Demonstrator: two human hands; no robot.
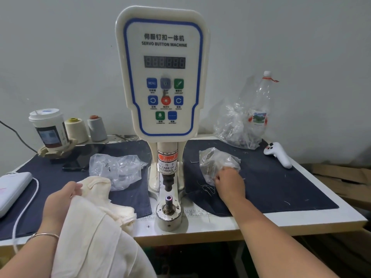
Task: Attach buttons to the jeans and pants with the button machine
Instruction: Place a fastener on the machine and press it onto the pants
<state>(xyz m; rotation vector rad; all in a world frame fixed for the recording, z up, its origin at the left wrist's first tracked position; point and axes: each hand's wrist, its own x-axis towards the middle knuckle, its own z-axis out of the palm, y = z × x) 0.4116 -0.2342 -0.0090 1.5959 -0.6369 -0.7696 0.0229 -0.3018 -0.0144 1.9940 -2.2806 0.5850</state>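
One view only, head camera. Cream pants [96,223] lie bunched at the desk's [301,217] near-left edge, draping off toward the person. Judged soft, light and floppy (will sag and fold); best held at the thicker waistband edge near the machine. Left hand [60,199] grips that upper edge, fingers curled into the cloth. Right hand [228,181] reaches into the plastic bag [216,161] right of the button machine [166,109], fingertips buried in the film; cannot tell whether they pinch a button or only touch the bag. Lower die post [169,199] stands bare, nothing loaded.
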